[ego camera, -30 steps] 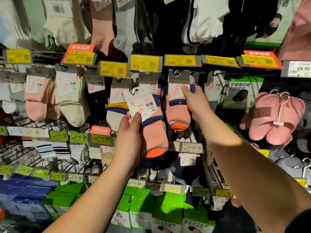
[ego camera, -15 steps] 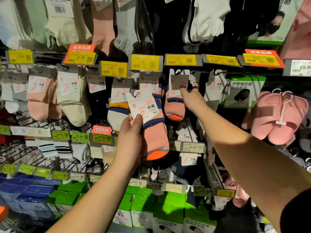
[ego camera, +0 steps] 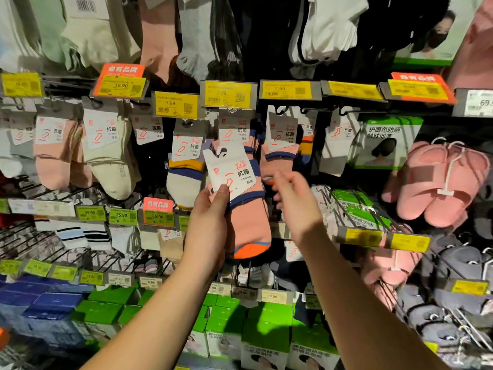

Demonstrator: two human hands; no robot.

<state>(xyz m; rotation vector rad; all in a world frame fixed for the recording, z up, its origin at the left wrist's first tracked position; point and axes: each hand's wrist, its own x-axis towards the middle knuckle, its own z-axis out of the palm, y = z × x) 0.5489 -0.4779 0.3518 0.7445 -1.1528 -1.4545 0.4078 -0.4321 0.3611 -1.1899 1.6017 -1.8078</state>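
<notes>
My left hand (ego camera: pixel 208 231) grips a pair of pink socks (ego camera: pixel 249 225) with navy bands and an orange toe, thumb pressed on its white card label (ego camera: pixel 232 172). The pair is held in front of the sock rack, off its hook. My right hand (ego camera: pixel 296 201) hovers just right of the held pair, blurred, fingers loosely spread and holding nothing. Behind it a matching pink pair (ego camera: pixel 280 153) hangs on a hook under a yellow price tag (ego camera: pixel 286 90).
Rows of hanging socks fill the rack: pink (ego camera: pixel 53 156), cream (ego camera: pixel 112 161), and white-yellow-navy (ego camera: pixel 184 180) pairs. Pink slippers (ego camera: pixel 437 182) hang at right. Metal hooks with price tags stick out toward me. Green boxes (ego camera: pixel 266 332) and blue boxes (ego camera: pixel 45 303) line the bottom shelf.
My right hand has let go of the hanging pink pair and dropped down and back toward the pair in my left hand. The left hand keeps its grip.
</notes>
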